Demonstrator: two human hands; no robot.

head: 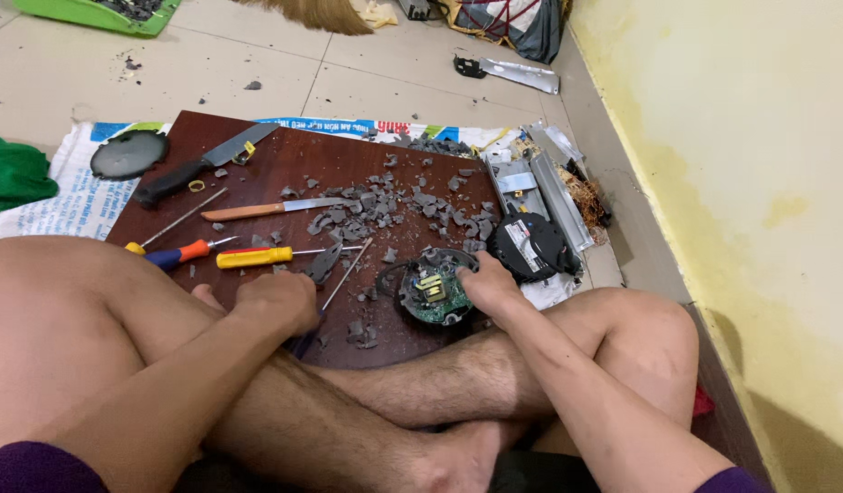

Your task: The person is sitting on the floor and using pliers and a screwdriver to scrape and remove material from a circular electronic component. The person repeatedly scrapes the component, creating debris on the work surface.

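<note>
Biggest thing here is the dark wooden board (284, 164) on the tiled floor (257, 64), sitting on a printed woven sack (74, 201) w/ blue and red lettering showing along the top edge. Yellowish wall (732, 137) runs down the right side. Person sits cross-legged, bare legs crossing right in front of the board, so the near edge is mostly blocked.

Board is a mess: grey plastic shards (394, 205) scattered all over the middle. Big black-handled knife (198, 164) at the top left, smaller wooden-handled knife (266, 210) below it, then a yellow screwdriver (257, 257) and an orange/blue one (179, 254) closer in. Flat black round disc (129, 153) lies off the board on the sack, left side. Right of the board there's grey metal strips (554, 192) and a black round housing (529, 246) w/ a white rectangular label on it.

Round green circuit board (437, 290) lies at the board's near right edge, yellow part in its centre, black ring around it. Right hand (490, 283) rests on its right rim, fingers curled onto the edge, gripping it. Left hand (277, 301) is clenched in a fist on the board, well apart from the circuit, just below the yellow screwdriver; can't tell if anything's inside the fist. Thin metal rod (348, 272) lies btw the two hands.
</note>
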